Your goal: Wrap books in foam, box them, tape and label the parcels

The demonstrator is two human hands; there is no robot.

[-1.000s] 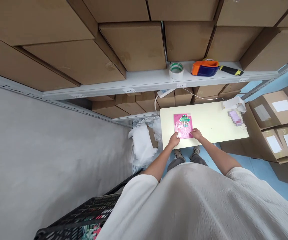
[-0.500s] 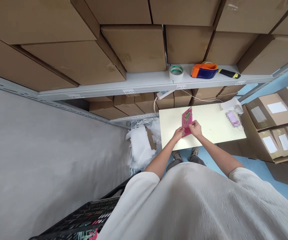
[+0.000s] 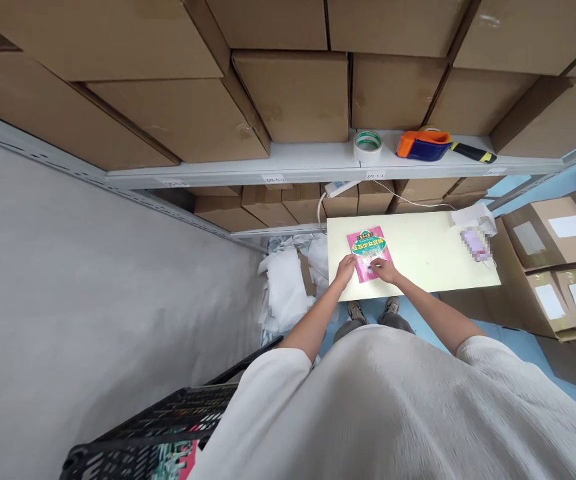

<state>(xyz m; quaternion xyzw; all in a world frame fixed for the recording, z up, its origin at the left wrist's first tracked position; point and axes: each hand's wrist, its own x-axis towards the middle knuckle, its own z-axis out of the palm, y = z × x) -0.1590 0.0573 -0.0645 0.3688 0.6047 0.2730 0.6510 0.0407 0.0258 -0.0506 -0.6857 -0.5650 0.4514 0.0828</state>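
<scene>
A pink book (image 3: 368, 235) with a green oval and yellow lettering on its cover lies face up on the pale table (image 3: 418, 257). My left hand (image 3: 346, 268) is closed on the book's left edge. Over the lower part of the cover, my right hand (image 3: 384, 270) has its fingers curled together in a pinch. What is between those fingertips, if anything, is too small to make out.
Above the table runs a shelf of cardboard boxes (image 3: 291, 100), with a tape roll (image 3: 368, 145), a tape dispenser (image 3: 424, 145) and a black-yellow handled tool (image 3: 473, 153). White packing material (image 3: 285, 287) lies left of the table. A black crate (image 3: 168, 413) stands lower left.
The book was held up at a steep tilt between both hands; now it lies flat with its cover showing. My right hand has moved from its right edge onto the cover.
</scene>
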